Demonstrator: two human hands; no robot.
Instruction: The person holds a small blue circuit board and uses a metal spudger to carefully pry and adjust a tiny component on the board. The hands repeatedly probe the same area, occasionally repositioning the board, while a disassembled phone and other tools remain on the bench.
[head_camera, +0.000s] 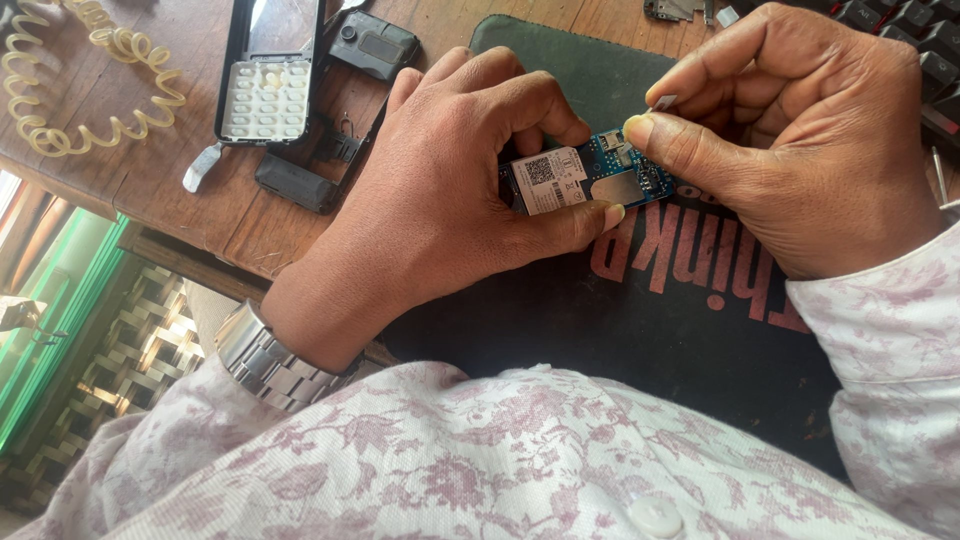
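Observation:
My left hand (440, 190) grips a small blue phone circuit board (590, 180) with a white sticker, thumb below and fingers curled over its top edge. It is held just above a black mat (640, 330) with red lettering. My right hand (790, 140) pinches a thin metal-tipped tool (662, 102) between thumb and forefinger, its thumb tip pressing on the board's right end. A steel watch (265, 360) sits on my left wrist.
On the wooden table (170, 180) lie a phone front shell with a white keypad (267, 75), a black camera-side cover (372, 44), other dark phone parts (300, 180) and a coiled cream cable (60, 90). A keyboard (920, 40) is at the far right.

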